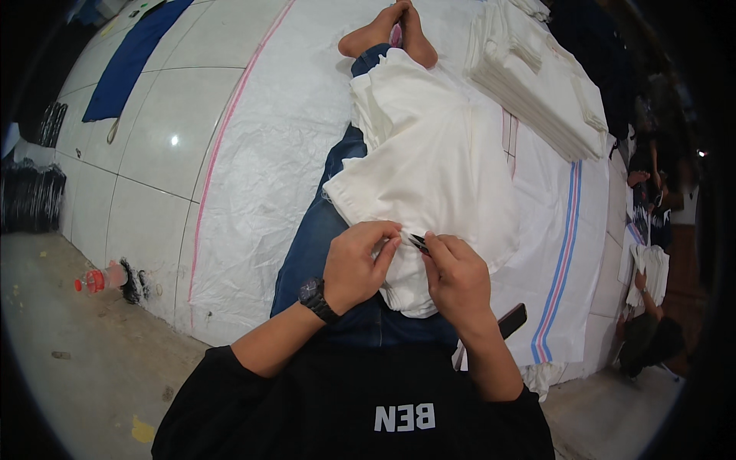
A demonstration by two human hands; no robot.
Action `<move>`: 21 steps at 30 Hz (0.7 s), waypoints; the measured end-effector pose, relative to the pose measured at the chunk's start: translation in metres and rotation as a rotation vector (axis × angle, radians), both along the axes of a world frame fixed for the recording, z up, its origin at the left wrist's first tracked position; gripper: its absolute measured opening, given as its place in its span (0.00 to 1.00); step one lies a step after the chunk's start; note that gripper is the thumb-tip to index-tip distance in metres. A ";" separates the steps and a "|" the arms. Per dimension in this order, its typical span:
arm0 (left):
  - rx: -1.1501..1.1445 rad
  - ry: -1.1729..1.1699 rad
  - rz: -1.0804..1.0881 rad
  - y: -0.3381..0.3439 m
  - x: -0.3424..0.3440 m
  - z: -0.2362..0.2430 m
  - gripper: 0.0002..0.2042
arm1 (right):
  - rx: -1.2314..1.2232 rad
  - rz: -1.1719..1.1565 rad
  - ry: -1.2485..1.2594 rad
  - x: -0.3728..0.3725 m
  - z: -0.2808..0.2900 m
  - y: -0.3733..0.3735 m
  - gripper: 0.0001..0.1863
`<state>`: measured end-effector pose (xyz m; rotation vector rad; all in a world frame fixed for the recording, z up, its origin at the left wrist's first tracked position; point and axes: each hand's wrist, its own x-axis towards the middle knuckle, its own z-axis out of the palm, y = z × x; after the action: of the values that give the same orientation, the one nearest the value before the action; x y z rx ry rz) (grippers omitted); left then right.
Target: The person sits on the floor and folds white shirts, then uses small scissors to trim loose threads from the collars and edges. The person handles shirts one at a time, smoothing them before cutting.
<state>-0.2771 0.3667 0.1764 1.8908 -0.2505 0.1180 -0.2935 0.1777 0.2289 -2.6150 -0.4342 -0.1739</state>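
A white garment (429,161) lies spread over my outstretched legs in blue jeans (314,238). My left hand (356,264), with a black watch on its wrist, pinches the garment's near edge. Right beside it, my right hand (456,280) grips a small dark tool (418,242), likely thread snips, whose tip touches the fabric between the two hands. Bare feet (395,31) show at the far end of my legs.
A white woven sheet (261,169) covers the tiled floor under me. A stack of folded white garments (537,77) lies at the far right. A dark phone (512,320) rests by my right thigh. Blue cloth (130,57) lies far left, a plastic bottle (100,280) on the left. Another person (648,322) sits at the right edge.
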 end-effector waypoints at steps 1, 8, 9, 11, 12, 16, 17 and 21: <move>0.010 0.000 -0.010 0.000 0.000 0.001 0.05 | -0.009 0.005 -0.026 0.001 -0.001 0.002 0.15; 0.060 -0.023 -0.011 0.000 -0.001 0.003 0.05 | -0.027 -0.014 -0.023 0.002 -0.007 0.005 0.17; 0.057 -0.017 -0.010 -0.002 -0.002 0.002 0.05 | -0.064 0.004 -0.033 0.002 -0.007 0.005 0.17; 0.013 -0.010 0.004 -0.004 -0.004 0.000 0.05 | -0.126 0.019 -0.039 0.001 -0.009 0.006 0.17; -0.015 0.007 0.010 -0.002 -0.004 -0.002 0.05 | -0.120 0.011 -0.048 0.001 -0.010 0.005 0.17; -0.308 0.135 -0.005 0.043 -0.003 -0.010 0.04 | 0.137 -0.053 0.009 0.000 -0.005 -0.004 0.18; -0.435 0.219 -0.001 0.067 -0.002 -0.011 0.04 | 0.259 -0.078 0.045 -0.002 -0.002 -0.009 0.19; 0.590 0.365 0.158 0.193 -0.003 -0.017 0.06 | 0.404 -0.162 0.068 -0.009 0.012 -0.031 0.19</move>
<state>-0.2799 0.5597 0.1596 2.4704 0.1328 -0.2182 -0.3025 0.1464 0.2410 -2.2473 -0.1427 -0.2027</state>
